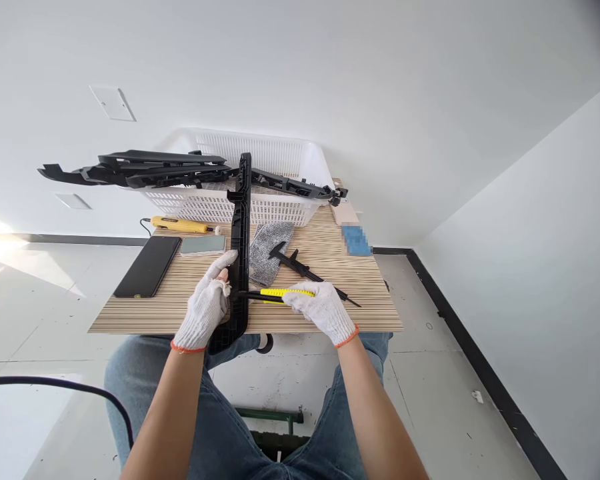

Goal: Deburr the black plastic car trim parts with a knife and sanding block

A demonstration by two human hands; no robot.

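L hand (207, 304) clamped on blk plastic part (241, 230), which lies btwn hands and extends beyond L fingers. R hand (324, 309), apart from L, grips yel/blk tool (273, 293), tip toward part.

Black part (240, 233) in left hand (207, 308), yellow-and-black tool (275, 294) in right hand (321, 308).

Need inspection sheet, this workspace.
Surface: striped tabletop.
Job items: long black plastic part; yellow and black tool, tip at the part.
Clutter: speckled grey cloth, black caliper partly on it, yellow cylindrical power tool, black rectangular slab, grey rectangular slab.
Hands: white gloved left hand holds part; white gloved right hand grips tool.
Cables: thin black cord by power tool; thick black cable, lower left.
Surroundings: white plastic basket behind, black plastic parts across it.
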